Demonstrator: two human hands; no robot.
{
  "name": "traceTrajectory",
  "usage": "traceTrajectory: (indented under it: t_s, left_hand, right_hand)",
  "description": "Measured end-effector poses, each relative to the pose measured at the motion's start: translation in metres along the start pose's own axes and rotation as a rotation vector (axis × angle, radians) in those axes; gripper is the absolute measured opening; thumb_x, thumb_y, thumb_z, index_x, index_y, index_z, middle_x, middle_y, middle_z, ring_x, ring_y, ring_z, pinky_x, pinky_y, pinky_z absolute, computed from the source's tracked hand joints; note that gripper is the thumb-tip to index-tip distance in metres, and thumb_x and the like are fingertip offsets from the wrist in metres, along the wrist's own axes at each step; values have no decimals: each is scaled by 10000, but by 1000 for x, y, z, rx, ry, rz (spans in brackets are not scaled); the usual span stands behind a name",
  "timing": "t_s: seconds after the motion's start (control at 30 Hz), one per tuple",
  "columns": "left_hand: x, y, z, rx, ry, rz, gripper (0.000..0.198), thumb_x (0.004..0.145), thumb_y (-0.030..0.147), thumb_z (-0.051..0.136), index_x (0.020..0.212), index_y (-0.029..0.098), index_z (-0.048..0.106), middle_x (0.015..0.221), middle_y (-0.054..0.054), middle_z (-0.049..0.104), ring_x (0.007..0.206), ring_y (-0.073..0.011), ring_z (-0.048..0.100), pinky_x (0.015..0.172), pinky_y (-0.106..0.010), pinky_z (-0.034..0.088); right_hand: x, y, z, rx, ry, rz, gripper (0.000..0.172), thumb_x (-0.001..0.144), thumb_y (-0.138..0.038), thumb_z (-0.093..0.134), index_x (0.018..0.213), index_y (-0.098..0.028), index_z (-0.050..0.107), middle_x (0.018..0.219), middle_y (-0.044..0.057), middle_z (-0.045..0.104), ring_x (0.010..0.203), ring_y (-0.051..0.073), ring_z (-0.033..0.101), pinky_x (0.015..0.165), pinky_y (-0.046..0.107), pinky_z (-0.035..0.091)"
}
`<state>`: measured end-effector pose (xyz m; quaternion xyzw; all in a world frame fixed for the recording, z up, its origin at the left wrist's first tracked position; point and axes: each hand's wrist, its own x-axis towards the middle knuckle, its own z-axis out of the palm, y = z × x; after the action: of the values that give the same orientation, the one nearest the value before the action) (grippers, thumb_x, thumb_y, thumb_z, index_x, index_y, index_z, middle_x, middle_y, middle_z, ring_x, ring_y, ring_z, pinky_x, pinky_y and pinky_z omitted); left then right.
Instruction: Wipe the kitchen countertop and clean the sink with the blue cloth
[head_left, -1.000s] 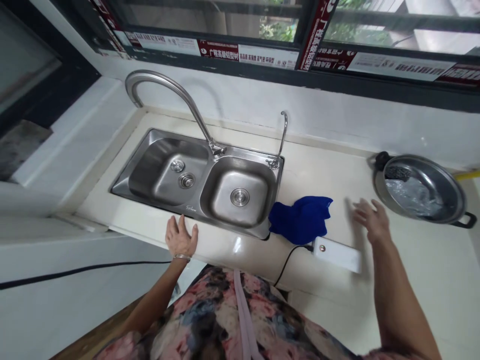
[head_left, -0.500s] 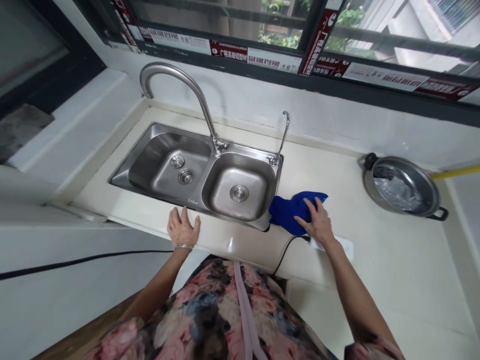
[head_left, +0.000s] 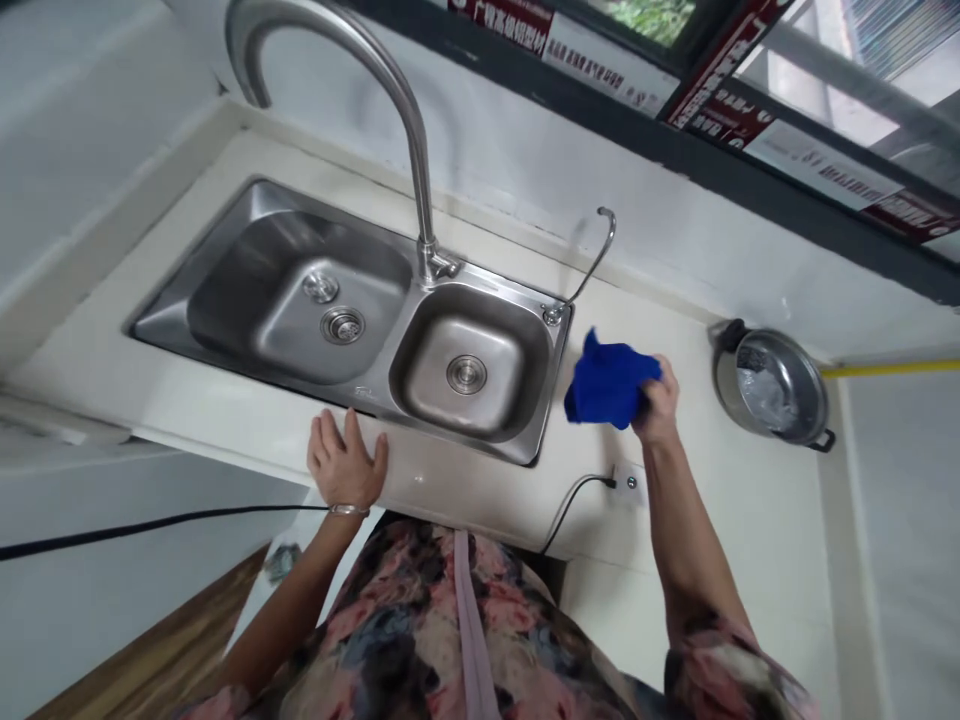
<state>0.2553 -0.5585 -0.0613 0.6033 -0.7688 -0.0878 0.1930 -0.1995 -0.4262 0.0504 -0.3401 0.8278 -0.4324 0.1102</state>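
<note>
Two hands in view, one loaded. Right hand (head_left: pixel 658 402) has the blue cloth (head_left: pixel 611 385) bunched at its right side, fingers curled around it, partly hidden by fabric. Cloth is just right of the double sink (head_left: pixel 375 402), roughly midway between front and back edges of the counter (head_left: pixel 727 520). Looks held up off the surface; can't tell if its lower edge touches.

Left hand (head_left: pixel 346 462) grips nothing: palm down, fingers spread, at the counter's front edge, just in front of the sink. Reads as a brace.

White box (head_left: pixel 630 484) is partly hidden by the right forearm; black cable (head_left: pixel 570 506) runs from it to the front edge. Pot (head_left: pixel 729 392) with clear plastic inside sits near the back edge, toward the counter's right end.

Handling, my judgement: grip is one-sided, so the loose left part may flop. Gather more fabric into the palm. Give the small tap (head_left: pixel 594 268) room so no corner snags, and don't drag cloth over the cable. Watch the forearm; box is easy to nudge.
</note>
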Motion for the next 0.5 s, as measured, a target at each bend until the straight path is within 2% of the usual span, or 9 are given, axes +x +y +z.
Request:
traceTrajectory:
  t_s: [0.03,0.1,0.17,0.23,0.3,0.4,0.5]
  left_hand:
    - [0,0,0,-4,-9,-2,700,987,522,535,1540,95,489,1672,-275,302,1584,-404,218,1254,-620,226]
    - [-1,-1,1,-7,-26,-5,704,983,518,547,1548,103,477,1680,-270,290,1587,-410,208,1253,-631,224]
    - [-2,-2,0,-3,-40,-12,713,979,520,555,1558,114,464,1683,-264,287,1586,-415,209,1248,-639,229]
    - [-3,-2,-1,-1,-60,-23,726,974,525,563,1571,128,449,1690,-253,279,1586,-419,207,1248,-645,228]
    - [-4,-2,-2,-8,-82,-33,741,968,531,571,1580,136,437,1698,-244,263,1588,-424,197,1252,-649,217]
    - [-5,-1,-3,-21,-103,-50,748,961,533,574,1578,134,435,1703,-239,249,1588,-430,190,1256,-652,212]
    - [-5,-1,-5,-22,-136,-57,752,955,527,578,1582,141,423,1715,-227,225,1590,-433,178,1258,-653,210]
  right_hand:
    - [9,-12,18,-18,-56,-51,327,846,-520,482,1049,-272,543,855,40,556,824,253,602,751,434,562]
    - [30,-32,65,-87,-215,-173,446,776,-422,599,1176,-236,533,1016,54,625,942,245,606,861,416,567]
    - [51,-41,116,-191,-379,-265,564,782,-339,597,1321,-201,503,1210,97,636,1069,254,598,979,431,544]
    - [71,-37,162,-351,-549,-332,615,798,-264,592,1399,-174,494,1420,148,557,1200,274,551,1075,467,492]
    - [83,-22,197,-566,-705,-289,525,832,-227,590,1350,-149,557,1501,182,502,1253,298,505,1121,554,425]
    - [73,6,230,-783,-850,-146,216,919,-259,562,1048,-120,665,1295,195,635,1226,313,485,1117,704,313]
    - [36,26,245,-791,-938,-108,242,962,-299,531,868,-113,654,1073,168,680,1223,327,473,1086,778,243]
